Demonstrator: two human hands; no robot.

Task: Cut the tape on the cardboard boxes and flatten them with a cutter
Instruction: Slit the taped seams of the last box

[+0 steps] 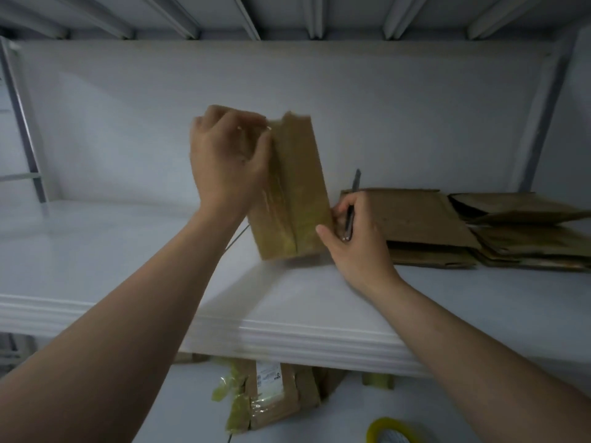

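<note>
A small brown cardboard box stands tilted on end on the white shelf, with shiny tape along its centre seam. My left hand grips its upper left edge, fingers curled over the top. My right hand sits at the box's lower right side, thumb against the cardboard, and holds a thin dark cutter that points upward. The blade tip is blurred.
Flattened cardboard boxes lie stacked on the shelf to the right, reaching the frame edge. Below the shelf lie a taped box with a label and a yellow tape roll. The shelf's back wall is close behind.
</note>
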